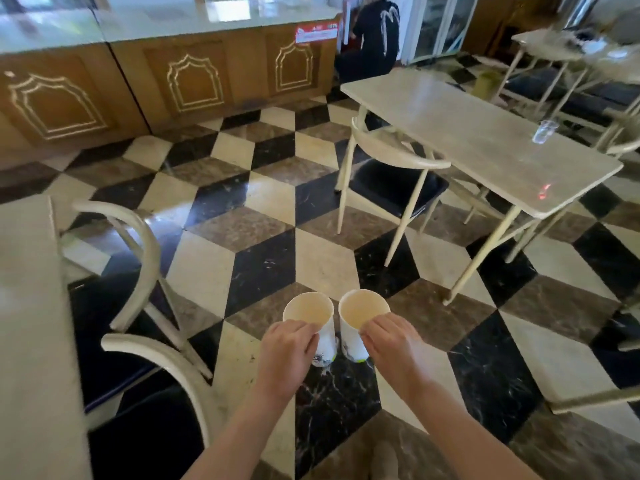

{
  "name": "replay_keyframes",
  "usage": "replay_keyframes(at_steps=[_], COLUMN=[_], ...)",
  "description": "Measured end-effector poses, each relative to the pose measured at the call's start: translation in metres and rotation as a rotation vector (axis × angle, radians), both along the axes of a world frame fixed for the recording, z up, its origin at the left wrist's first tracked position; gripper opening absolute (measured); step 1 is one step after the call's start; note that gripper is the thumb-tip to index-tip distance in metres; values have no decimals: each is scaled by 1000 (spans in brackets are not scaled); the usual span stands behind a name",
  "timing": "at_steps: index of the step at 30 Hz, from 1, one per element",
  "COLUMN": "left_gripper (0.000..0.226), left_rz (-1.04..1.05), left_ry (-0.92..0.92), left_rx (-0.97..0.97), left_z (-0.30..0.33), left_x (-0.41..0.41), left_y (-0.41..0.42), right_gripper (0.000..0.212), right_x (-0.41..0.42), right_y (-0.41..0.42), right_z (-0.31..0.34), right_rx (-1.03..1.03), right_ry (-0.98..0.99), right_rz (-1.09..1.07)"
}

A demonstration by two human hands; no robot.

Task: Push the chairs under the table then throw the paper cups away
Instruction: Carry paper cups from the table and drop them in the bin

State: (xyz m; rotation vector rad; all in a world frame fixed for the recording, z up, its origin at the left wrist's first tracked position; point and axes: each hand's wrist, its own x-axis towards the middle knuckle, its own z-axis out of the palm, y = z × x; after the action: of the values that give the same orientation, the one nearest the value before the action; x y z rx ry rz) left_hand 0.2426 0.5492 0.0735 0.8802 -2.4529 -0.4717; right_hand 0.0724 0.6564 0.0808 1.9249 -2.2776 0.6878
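Left hand (289, 344) and right hand (389, 341) each grip a paper cup (309, 315) (360, 311), side by side over the checkered floor (263, 216). Print on the cups is too blurry to read, same with the red sign (317, 32) on the wooden counter (194, 77) far beyond them.

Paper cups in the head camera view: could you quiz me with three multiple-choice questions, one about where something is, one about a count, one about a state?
1. Where is the clear plastic cup?
A. On the table to the right
B. On the floor
C. On the wooden counter

2. How many paper cups does the person hold?
A. One
B. Two
C. Three

3. How are the held cups?
A. Crushed flat
B. Upside down
C. Upright, mouths open upward

Answers:
1 A: the clear plastic cup stands on the table to the right.
2 B: the left hand grips the left paper cup, and the right hand grips the right paper cup.
3 C: both rims face the camera.
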Motion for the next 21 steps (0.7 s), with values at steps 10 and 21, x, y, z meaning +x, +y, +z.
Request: replay_keyframes(at_steps=[10,21], left_gripper=[9,28], left_rz=[282,700], left_ry=[-20,-37], left_rx=[-39,-78], left_z=[-4,6], left_x=[-65,-80], left_y=[-136,-285], right_gripper=[24,18], right_x=[-84,-101], right_y=[-197,-426], right_z=[-15,-8], right_rx=[-13,-112], right_ry=[-44,-19], right_rz=[268,639])
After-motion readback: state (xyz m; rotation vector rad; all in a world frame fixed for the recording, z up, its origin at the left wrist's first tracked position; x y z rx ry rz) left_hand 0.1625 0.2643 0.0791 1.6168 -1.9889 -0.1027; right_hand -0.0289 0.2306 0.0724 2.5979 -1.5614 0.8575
